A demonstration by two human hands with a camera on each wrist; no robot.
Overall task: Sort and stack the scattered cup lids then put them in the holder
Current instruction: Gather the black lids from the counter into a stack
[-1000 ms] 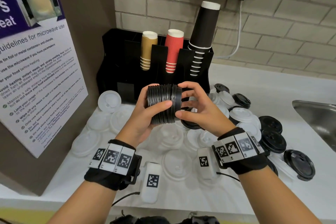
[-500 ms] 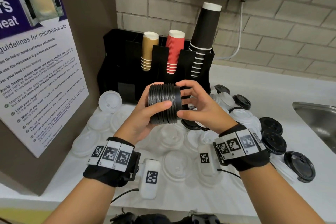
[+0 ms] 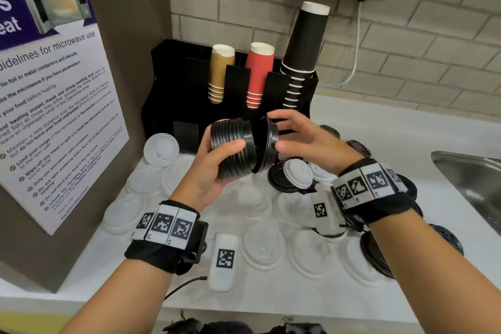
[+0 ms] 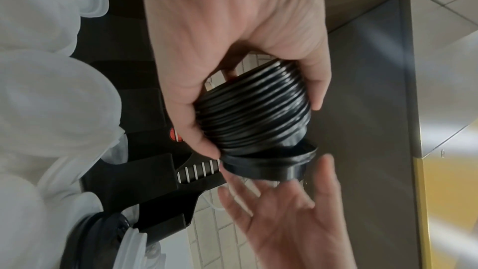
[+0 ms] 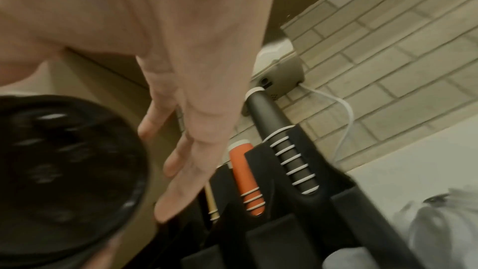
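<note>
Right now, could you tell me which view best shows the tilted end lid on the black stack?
The left wrist view: the end lid sits askew off the stack, sharply outlined. The head view shows it partly behind fingers; the right wrist view shows only a blur.

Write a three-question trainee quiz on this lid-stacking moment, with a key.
1. True or false: the left hand grips the stack of black lids.
2. The end lid sits: A) flush on the stack, B) tilted off it, C) on the counter?
3. Fill in: the right hand's fingers are ____, not curled.

Key: 1 true; 2 B; 3 straight.
</note>
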